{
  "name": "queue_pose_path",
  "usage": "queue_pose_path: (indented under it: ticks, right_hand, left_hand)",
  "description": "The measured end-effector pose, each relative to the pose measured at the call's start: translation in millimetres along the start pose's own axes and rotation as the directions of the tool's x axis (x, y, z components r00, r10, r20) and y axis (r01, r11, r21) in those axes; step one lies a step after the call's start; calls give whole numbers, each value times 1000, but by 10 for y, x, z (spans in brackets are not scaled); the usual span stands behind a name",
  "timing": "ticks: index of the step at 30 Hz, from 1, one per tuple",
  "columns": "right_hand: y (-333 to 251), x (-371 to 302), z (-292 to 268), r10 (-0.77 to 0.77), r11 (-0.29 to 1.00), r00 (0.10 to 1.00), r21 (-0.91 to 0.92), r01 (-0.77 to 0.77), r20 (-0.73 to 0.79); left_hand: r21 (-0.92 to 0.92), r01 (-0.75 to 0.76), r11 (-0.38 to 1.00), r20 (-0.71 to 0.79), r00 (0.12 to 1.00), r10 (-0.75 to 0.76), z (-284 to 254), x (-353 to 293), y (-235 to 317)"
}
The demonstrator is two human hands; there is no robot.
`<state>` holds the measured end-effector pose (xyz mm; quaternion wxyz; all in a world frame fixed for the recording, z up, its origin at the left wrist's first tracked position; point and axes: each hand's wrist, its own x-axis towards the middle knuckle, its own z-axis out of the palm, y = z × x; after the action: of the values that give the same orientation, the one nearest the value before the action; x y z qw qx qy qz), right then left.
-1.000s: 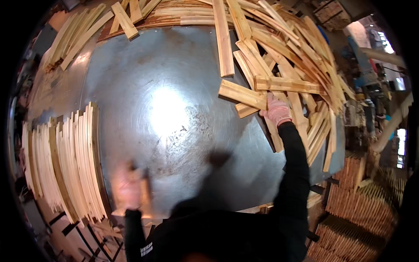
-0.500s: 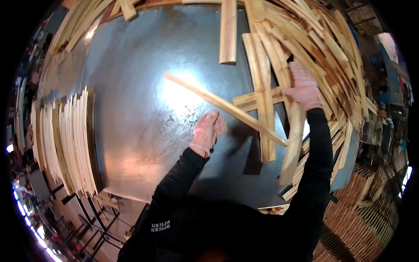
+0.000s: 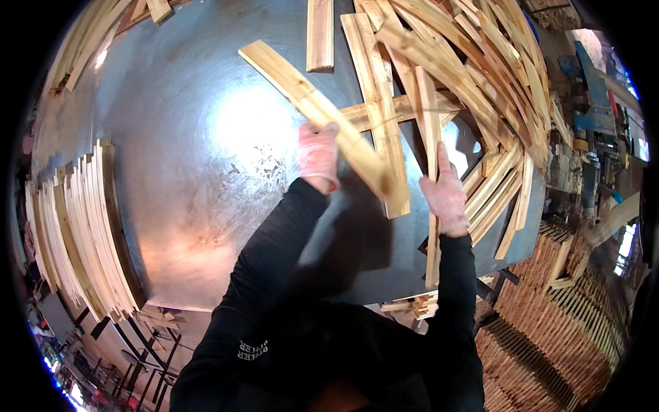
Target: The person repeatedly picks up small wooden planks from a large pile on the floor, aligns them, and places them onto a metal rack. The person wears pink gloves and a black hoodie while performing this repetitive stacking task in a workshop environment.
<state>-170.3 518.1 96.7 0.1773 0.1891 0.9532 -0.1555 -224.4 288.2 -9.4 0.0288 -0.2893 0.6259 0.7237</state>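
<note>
My left hand [image 3: 318, 152], in a pale pink knit glove, is closed on the edge of a wooden slat [image 3: 310, 97]. That slat slants from upper left to lower right, raised over the metal table with its broad face showing. To the right, my gloved right hand [image 3: 447, 199] grips another slat [image 3: 428, 113] that stands on edge, the thumb on its left side and the forefinger stretched along it. Between my hands lies a flat slat [image 3: 379, 117], across a crosswise slat [image 3: 406, 110].
Loose slats [image 3: 480, 75] are heaped along the table's right side. A neat row of slats [image 3: 82, 226] stands at the left edge. One slat [image 3: 320, 34] lies at the far side of the metal table [image 3: 185, 151]. Stacked wood [image 3: 549, 336] is on the lower right.
My left hand has taken hold of the slanting slat, which has turned its broad face up. My right hand has drawn back from the heap and holds a slat. The view has shifted.
</note>
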Motion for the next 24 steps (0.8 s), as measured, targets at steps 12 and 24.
queue_pose_path:
  ticks: [12, 24]
  right_hand:
    - [-1118, -314, 841, -548, 790, 834, 287, 541, -63]
    - [-233, 1251, -426, -458, 834, 888, -330, 443, 35]
  left_hand:
    - [-465, 460, 757, 336, 882, -330, -1030, -691, -547]
    - [65, 316, 946, 67, 945, -320, -1062, -876, -237]
